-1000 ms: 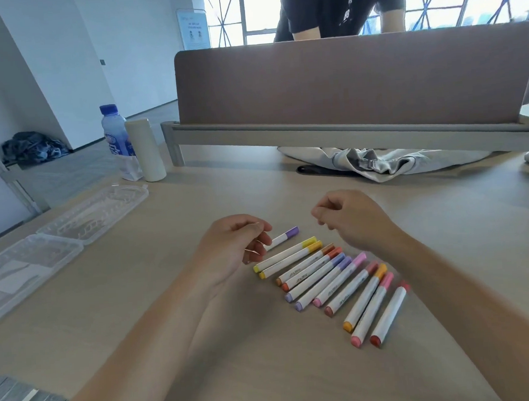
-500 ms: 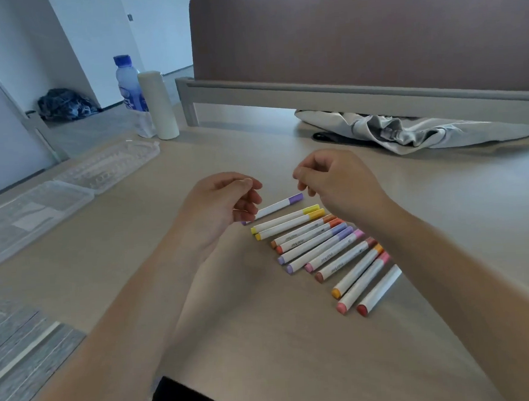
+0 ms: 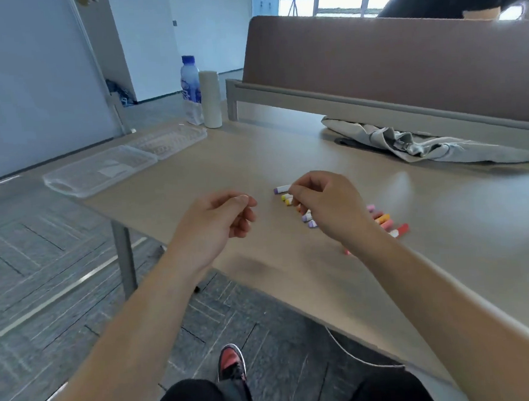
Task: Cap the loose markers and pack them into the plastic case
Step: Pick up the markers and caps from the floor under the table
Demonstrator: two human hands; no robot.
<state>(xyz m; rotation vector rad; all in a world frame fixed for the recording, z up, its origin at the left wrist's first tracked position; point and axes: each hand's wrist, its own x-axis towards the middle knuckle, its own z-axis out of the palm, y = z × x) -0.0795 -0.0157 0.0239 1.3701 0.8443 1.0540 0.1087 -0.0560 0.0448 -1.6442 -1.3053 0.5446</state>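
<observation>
Packing not started, by the look of it: the markers [image 3: 382, 218] lie in a row on the table [image 3: 285, 155], visible ends capped, none seen in the open plastic case [image 3: 100, 171] at the table's left edge. The right hand [image 3: 328, 205] is curled over the row; can't tell if it pinches one. The left hand [image 3: 224, 215] is loosely curled, nothing visible in it.
</observation>
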